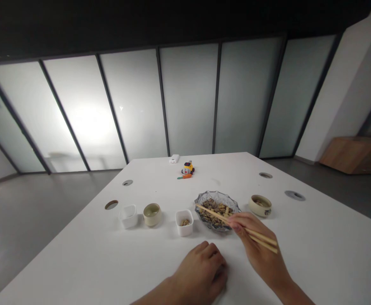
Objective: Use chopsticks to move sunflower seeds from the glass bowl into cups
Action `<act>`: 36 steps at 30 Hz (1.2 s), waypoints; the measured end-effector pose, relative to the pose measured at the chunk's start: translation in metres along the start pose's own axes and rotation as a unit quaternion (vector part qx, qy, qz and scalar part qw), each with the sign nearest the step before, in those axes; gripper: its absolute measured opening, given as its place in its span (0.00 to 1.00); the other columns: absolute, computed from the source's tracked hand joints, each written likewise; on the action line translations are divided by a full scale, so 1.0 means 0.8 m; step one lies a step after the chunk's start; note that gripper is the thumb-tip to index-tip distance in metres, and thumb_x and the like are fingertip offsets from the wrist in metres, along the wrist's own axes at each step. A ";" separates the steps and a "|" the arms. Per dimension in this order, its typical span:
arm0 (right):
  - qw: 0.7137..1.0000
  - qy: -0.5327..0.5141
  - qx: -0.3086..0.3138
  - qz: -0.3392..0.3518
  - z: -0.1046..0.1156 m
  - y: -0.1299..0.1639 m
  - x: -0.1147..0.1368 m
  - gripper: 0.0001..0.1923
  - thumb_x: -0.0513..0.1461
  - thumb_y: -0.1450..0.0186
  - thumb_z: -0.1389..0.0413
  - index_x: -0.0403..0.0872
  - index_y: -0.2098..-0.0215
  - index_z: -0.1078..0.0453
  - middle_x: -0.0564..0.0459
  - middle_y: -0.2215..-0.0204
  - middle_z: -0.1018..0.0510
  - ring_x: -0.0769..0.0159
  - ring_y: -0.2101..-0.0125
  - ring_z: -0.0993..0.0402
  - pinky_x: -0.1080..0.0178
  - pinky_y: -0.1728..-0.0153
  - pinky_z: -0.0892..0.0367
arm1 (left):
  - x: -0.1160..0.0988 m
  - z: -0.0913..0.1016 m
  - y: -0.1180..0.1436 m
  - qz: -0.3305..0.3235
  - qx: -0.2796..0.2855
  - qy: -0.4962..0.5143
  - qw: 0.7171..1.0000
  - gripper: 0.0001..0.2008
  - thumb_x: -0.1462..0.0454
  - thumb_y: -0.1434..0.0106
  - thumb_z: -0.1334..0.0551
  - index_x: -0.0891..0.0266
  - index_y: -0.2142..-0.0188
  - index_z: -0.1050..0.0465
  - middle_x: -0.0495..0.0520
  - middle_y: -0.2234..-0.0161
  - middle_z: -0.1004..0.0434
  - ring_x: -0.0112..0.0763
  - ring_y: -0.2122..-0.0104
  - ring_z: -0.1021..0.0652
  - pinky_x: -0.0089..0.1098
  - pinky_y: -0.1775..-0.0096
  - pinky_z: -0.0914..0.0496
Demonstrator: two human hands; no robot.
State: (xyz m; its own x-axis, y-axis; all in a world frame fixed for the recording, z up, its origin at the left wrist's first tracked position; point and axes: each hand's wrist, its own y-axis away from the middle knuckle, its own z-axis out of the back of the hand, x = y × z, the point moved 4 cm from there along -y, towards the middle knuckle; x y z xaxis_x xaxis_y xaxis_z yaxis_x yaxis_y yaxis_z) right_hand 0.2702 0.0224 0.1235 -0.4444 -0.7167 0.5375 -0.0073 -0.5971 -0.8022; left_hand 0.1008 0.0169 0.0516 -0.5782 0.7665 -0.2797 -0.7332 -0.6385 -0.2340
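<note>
My right hand point(252, 237) grips a pair of wooden chopsticks point(212, 212), whose tips reach over the left side of a scalloped glass bowl point(201, 199). A heap of brown and tan pieces point(215, 207), seemingly seeds and peanuts in the shell, lies in that bowl. Just left of it stands a white square cup point(185, 231) with a few tan pieces point(184, 222) at its bottom. My left hand point(201, 271) rests on the table in front of the bowl, fingers curled in, with nothing visible in them. Whether the chopsticks pinch anything is too small to tell.
On the white table point(109, 262) are a beige ceramic bowl point(152, 219), another white square cup point(128, 222) and, to the right, a beige bowl point(260, 209) with something in it. Farther back lie a toy vehicle point(188, 168), a toy carrot point(186, 176) and a white device point(174, 159).
</note>
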 end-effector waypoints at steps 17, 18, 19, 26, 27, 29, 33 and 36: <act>0.998 0.029 0.040 -0.028 -0.009 0.004 -0.026 0.13 0.45 0.24 0.42 0.50 0.62 0.19 0.50 0.65 0.16 0.61 0.65 0.17 0.63 0.62 0.21 | -0.004 0.005 0.002 -0.002 0.000 0.008 1.000 0.04 0.66 0.29 0.33 0.60 0.57 0.26 0.54 0.54 0.21 0.38 0.56 0.22 0.34 0.50 0.27; 0.998 0.026 0.046 -0.028 -0.010 0.004 -0.027 0.12 0.45 0.24 0.43 0.50 0.62 0.20 0.50 0.65 0.16 0.61 0.64 0.17 0.63 0.62 0.21 | -0.004 0.004 0.002 0.000 0.001 0.009 1.000 0.04 0.66 0.30 0.32 0.60 0.58 0.26 0.54 0.54 0.21 0.38 0.56 0.22 0.34 0.50 0.27; 0.998 0.024 0.052 -0.029 -0.011 0.005 -0.028 0.12 0.44 0.24 0.43 0.50 0.62 0.20 0.50 0.65 0.16 0.61 0.64 0.17 0.63 0.61 0.21 | -0.004 0.003 0.002 0.001 0.002 0.009 1.000 0.04 0.66 0.30 0.32 0.60 0.58 0.26 0.53 0.55 0.21 0.38 0.56 0.22 0.34 0.50 0.27; 0.998 0.023 0.057 -0.014 -0.013 0.007 -0.027 0.10 0.42 0.25 0.42 0.51 0.61 0.19 0.49 0.63 0.16 0.61 0.62 0.17 0.63 0.59 0.21 | -0.001 0.001 0.002 -0.003 -0.001 0.014 1.000 0.04 0.66 0.29 0.33 0.60 0.57 0.26 0.54 0.54 0.21 0.39 0.55 0.22 0.35 0.50 0.27; 0.998 0.025 0.054 -0.013 -0.012 0.006 -0.027 0.10 0.42 0.25 0.42 0.51 0.61 0.19 0.49 0.63 0.16 0.62 0.62 0.17 0.63 0.59 0.21 | -0.002 0.002 0.003 -0.004 -0.002 0.015 1.000 0.04 0.66 0.30 0.33 0.60 0.57 0.26 0.54 0.54 0.21 0.39 0.55 0.22 0.34 0.50 0.27; 0.999 0.029 0.044 -0.013 -0.009 0.005 -0.026 0.10 0.42 0.25 0.42 0.51 0.61 0.20 0.49 0.63 0.17 0.62 0.63 0.17 0.63 0.60 0.22 | -0.002 0.003 0.003 -0.006 -0.004 0.017 1.000 0.04 0.66 0.29 0.33 0.60 0.57 0.26 0.54 0.54 0.21 0.39 0.55 0.22 0.34 0.50 0.27; 0.999 0.036 0.015 -0.017 -0.002 -0.001 -0.024 0.10 0.42 0.25 0.42 0.50 0.62 0.21 0.50 0.65 0.17 0.62 0.65 0.18 0.64 0.62 0.22 | -0.003 0.005 0.003 -0.003 0.001 0.018 1.000 0.02 0.65 0.28 0.34 0.60 0.56 0.26 0.54 0.54 0.21 0.38 0.55 0.22 0.34 0.50 0.27; 0.999 0.032 0.005 -0.021 0.003 -0.004 -0.022 0.10 0.42 0.25 0.42 0.51 0.63 0.21 0.51 0.65 0.17 0.63 0.65 0.18 0.64 0.62 0.22 | -0.004 0.006 0.003 -0.001 0.005 0.020 1.000 0.02 0.65 0.27 0.35 0.60 0.56 0.26 0.54 0.54 0.21 0.38 0.55 0.23 0.34 0.49 0.27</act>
State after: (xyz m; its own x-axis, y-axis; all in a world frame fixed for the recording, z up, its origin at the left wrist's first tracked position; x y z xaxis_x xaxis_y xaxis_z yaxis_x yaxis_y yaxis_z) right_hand 0.2799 0.0363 0.1175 -0.5005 -0.6663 0.5527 -0.0177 -0.6305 -0.7760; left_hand 0.0994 0.0134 0.0563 -0.5619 0.7645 -0.3160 -0.7381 -0.6358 -0.2256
